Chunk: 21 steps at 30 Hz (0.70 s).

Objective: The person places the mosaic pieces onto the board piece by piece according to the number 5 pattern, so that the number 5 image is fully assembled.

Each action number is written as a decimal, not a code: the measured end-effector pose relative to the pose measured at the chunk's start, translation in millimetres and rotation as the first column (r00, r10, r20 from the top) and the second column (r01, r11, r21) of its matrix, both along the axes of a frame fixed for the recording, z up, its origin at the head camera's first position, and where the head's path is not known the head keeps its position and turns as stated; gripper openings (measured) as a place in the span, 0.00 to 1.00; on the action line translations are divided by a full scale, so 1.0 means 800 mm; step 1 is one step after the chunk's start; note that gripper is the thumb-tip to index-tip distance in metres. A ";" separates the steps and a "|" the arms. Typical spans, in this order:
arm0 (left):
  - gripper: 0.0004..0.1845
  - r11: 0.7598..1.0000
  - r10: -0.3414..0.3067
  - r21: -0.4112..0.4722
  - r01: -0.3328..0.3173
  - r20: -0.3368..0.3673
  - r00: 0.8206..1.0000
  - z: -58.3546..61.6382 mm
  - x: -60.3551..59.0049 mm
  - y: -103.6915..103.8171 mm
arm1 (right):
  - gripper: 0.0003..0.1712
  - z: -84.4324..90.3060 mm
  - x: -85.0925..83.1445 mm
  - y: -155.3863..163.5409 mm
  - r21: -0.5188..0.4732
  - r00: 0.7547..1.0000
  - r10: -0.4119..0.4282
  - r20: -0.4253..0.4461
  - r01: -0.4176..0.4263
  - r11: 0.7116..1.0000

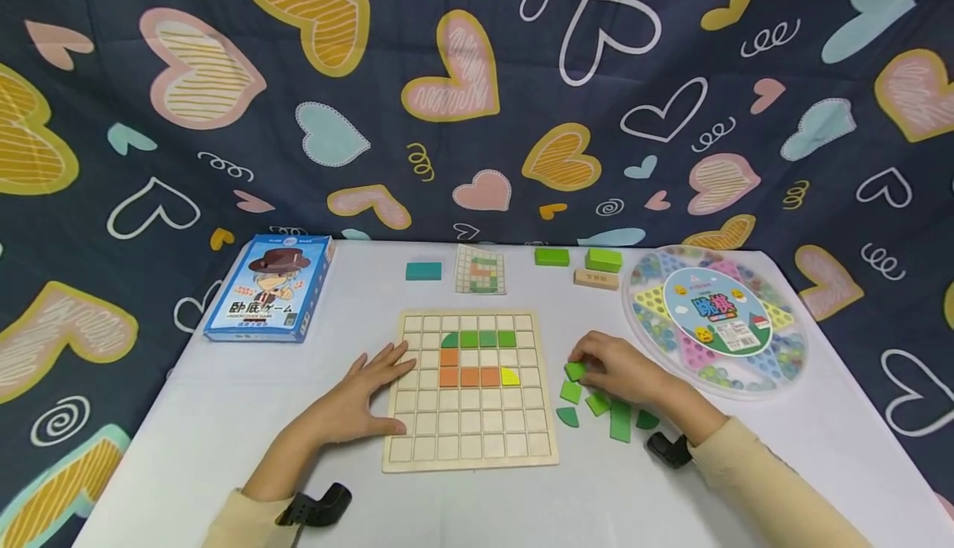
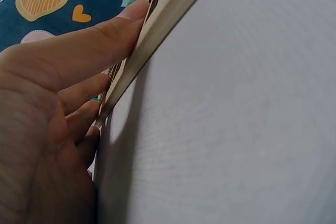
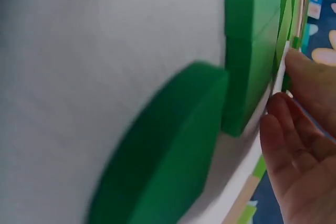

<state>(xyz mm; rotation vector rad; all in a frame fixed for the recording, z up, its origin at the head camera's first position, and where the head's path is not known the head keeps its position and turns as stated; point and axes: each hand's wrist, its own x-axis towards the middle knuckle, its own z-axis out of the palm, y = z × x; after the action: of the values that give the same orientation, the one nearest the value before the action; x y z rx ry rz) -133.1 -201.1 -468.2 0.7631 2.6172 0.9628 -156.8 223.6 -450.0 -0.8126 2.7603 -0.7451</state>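
Note:
A wooden grid board [image 1: 469,444] lies mid-table. Green, orange and yellow pieces sit in its upper cells, among them an orange square [image 1: 450,357] and a yellow quarter-round [image 1: 510,377]. My left hand [image 1: 363,395] rests along the board's left edge with fingers spread, thumb and fingertips touching the rim. Right of the board, my right hand [image 1: 622,370] pinches a green square block [image 1: 575,371] between thumb and fingers. Around it lie loose green pieces: a square [image 1: 570,391], a long rectangle [image 1: 620,421] and a dark quarter-round [image 3: 178,145], large in the right wrist view.
A pattern card [image 1: 480,270] lies behind the board beside a teal block [image 1: 423,271]. Green blocks [image 1: 552,257] and a wooden block [image 1: 595,279] are at the back. A blue game box [image 1: 270,289] stands left; a round marble-game case [image 1: 717,320] lies right.

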 end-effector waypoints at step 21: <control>0.51 1.000 0.001 0.000 -0.001 -0.014 1.000 -0.002 0.000 -0.001 | 0.14 0.008 0.035 -0.115 0.031 0.993 0.098 -0.070 -0.096 0.995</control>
<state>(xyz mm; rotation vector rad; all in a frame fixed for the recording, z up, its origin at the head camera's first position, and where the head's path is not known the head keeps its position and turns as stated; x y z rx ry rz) -133.4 -202.0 -469.7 0.7711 2.6298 0.9613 -129.1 131.7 -443.8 -0.9787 2.7634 -0.6715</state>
